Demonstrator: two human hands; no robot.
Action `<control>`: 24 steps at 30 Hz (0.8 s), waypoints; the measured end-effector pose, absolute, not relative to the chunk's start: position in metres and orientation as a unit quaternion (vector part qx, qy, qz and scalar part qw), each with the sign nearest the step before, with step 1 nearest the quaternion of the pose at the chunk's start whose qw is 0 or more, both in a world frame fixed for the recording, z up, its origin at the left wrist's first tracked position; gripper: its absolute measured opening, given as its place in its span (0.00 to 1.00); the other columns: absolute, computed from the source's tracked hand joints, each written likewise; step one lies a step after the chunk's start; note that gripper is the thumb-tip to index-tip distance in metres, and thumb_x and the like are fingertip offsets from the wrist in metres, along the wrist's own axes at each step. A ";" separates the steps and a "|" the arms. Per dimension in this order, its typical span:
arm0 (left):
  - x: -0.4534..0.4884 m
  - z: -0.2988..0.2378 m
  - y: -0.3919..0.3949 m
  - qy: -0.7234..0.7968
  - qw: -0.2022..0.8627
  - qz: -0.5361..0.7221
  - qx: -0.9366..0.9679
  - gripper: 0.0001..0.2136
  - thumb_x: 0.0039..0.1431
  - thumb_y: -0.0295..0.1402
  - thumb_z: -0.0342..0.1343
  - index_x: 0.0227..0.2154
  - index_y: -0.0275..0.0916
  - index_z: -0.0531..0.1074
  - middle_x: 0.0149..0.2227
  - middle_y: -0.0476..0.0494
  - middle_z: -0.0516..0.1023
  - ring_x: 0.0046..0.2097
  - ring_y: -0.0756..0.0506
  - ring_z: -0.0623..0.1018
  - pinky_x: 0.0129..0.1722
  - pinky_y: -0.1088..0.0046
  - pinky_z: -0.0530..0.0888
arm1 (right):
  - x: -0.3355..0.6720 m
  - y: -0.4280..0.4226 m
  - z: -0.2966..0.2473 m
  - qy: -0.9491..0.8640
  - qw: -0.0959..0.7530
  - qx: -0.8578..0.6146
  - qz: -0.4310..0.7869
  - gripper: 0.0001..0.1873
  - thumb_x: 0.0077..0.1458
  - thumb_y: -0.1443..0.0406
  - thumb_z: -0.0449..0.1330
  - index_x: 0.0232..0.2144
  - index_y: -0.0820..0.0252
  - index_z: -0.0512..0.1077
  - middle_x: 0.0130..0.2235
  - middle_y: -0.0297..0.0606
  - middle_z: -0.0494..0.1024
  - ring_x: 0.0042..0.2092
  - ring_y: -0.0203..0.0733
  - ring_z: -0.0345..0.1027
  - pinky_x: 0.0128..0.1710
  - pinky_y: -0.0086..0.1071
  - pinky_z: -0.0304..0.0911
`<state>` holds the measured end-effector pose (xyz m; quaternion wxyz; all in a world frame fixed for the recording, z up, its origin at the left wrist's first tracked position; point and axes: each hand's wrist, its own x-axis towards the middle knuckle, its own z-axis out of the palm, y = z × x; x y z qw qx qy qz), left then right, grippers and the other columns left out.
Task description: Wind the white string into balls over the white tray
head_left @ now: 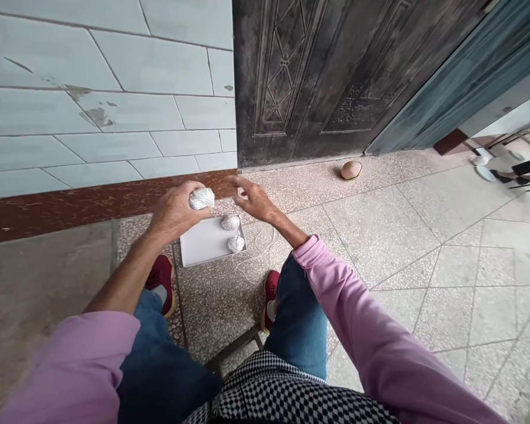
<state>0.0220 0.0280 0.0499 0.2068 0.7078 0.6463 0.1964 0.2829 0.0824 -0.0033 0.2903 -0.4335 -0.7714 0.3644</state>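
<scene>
A ball of white yarn (202, 199) sits in my left hand (174, 206), with the fingers and thumb wrapped around it. Just to the right of the ball is my right hand (254, 200), its index finger and thumb stretched apart. That hand is slightly blurred, and whether a strand touches its fingers does not show. Below both hands, a shallow white box lid or tray (203, 244) lies on the floor. Two more yarn balls, one farther back (231, 222) and one nearer (236, 244), rest at its right end. Loose white yarn (251, 278) loops across the floor beside it.
A round pinkish object with a dark rim line (351, 170) lies by the dark carved door (309, 76). The tiled wall (159, 70) rises behind my left hand. My red shoes stand either side of the tray. Legs of a stool or chair (238, 347) show below me.
</scene>
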 end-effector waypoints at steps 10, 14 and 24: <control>0.022 0.035 0.040 0.601 0.229 0.334 0.689 0.22 0.52 0.37 0.75 0.52 0.50 0.86 0.58 0.38 0.95 0.66 0.20 0.87 0.68 0.49 0.80 | 0.282 0.074 -0.015 -0.681 0.235 -0.313 0.619 0.15 0.86 0.56 0.76 0.54 0.64 0.84 0.40 0.40 0.91 0.44 0.43 0.85 0.48 0.32 0.81; 0.023 0.036 0.037 0.612 0.254 0.334 0.671 0.27 0.51 0.43 0.76 0.55 0.45 0.88 0.56 0.34 0.95 0.57 0.23 0.89 0.62 0.48 0.82 | 0.282 0.070 -0.003 -0.688 0.295 -0.327 0.577 0.27 0.86 0.42 0.76 0.46 0.58 0.79 0.31 0.29 0.76 0.32 0.38 0.70 0.35 0.30 0.70; 0.040 0.054 0.010 0.433 0.594 0.336 0.589 0.23 0.51 0.47 0.85 0.47 0.44 0.90 0.46 0.36 0.93 0.47 0.31 0.91 0.45 0.59 0.86 | 0.286 0.067 0.025 -0.707 0.358 -0.440 0.423 0.23 0.92 0.52 0.67 0.40 0.54 0.77 0.34 0.34 0.72 0.43 0.47 0.72 0.48 0.37 0.71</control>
